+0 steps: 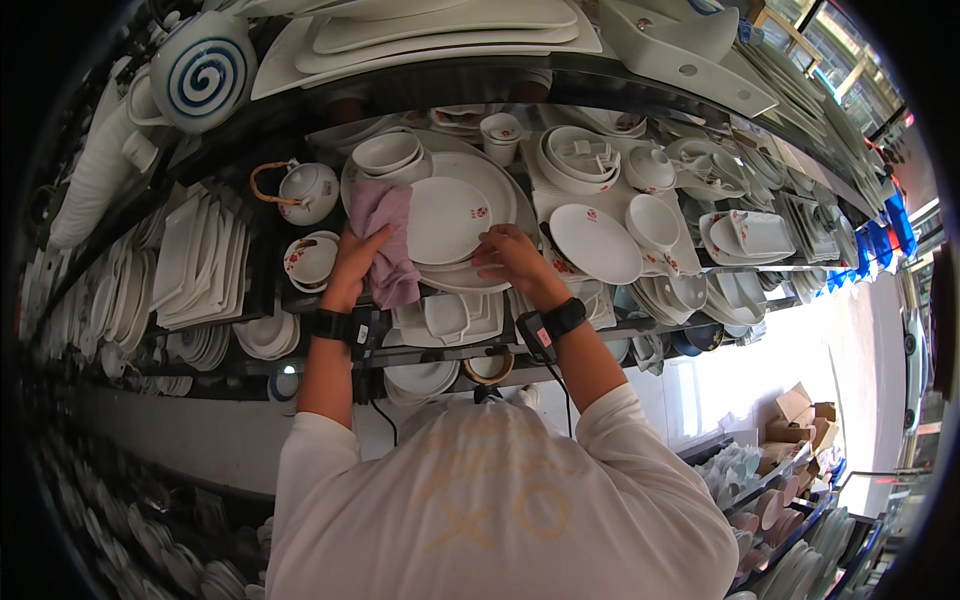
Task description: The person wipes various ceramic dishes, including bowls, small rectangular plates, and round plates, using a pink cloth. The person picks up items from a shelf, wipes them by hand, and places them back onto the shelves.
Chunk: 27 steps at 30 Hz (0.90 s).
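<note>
My left hand (360, 259) grips a folded mauve cloth (390, 240), which lies over the left edge of a round white plate (448, 214) with a small red mark. That plate rests on larger white plates (499, 184). At its right rim is my right hand (514, 259), fingers apart and slightly curled; whether it touches the rim I cannot tell. White bowls (386, 154) stand just behind the cloth. Right of my right hand, an oval white plate (596, 244) with a red mark leans beside a small bowl (652, 221).
A teapot with a cane handle (307, 193) and a flowered bowl (311, 260) stand left. Upright rectangular plates (199, 259) are farther left. An upper shelf edge (450, 84) carries large platters and a spiral-patterned teapot (204, 73). White dishes (450, 319) lie near my wrists.
</note>
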{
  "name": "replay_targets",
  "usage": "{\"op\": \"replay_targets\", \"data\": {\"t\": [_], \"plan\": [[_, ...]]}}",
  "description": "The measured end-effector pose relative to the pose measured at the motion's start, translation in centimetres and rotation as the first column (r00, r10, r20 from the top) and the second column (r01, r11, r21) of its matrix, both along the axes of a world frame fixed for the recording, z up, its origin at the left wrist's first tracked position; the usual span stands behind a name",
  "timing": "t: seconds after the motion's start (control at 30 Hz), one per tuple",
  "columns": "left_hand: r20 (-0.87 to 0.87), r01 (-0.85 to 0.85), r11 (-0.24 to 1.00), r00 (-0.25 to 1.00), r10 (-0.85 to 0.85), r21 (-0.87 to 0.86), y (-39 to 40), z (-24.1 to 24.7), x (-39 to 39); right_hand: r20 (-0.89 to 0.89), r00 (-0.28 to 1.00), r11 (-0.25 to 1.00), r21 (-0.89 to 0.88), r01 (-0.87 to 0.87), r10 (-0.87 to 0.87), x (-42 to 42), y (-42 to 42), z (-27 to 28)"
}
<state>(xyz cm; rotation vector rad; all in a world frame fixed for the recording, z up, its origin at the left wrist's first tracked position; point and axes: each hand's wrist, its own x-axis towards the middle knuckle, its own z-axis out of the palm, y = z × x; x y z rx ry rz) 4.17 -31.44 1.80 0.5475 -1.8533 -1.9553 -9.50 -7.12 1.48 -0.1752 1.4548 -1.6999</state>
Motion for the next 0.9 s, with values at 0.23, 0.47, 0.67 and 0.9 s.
{"op": "replay_targets", "data": {"t": [0.23, 0.47, 0.67, 0.9], "plan": [[0.026, -0.015, 0.991, 1.000, 0.011, 0.132, 0.2, 0.2, 0.8, -0.189, 0.982, 0.998, 0.057, 0.012, -0.001, -0.4, -2.2, -0.3], [0.026, -0.102, 0.939, 0.995, 0.099, 0.329, 4.3, 4.8, 4.4, -0.354, 0.934, 0.998, -0.004, -0.061, 0.056, 1.4, 0.0, 1.8], [0.011, -0.122, 0.842, 0.991, 0.137, 0.525, 8.9, 7.1, 8.8, -0.228, 0.964, 0.975, -0.203, 0.093, -0.139, 3.7, 2.8, 3.5], [-0.063, -0.129, 0.926, 0.985, 0.162, 0.355, 14.5, 7.1, 9.6, -0.598, 0.755, 0.963, -0.148, 0.226, -0.269, 4.0, 6.4, 5.9]]}}
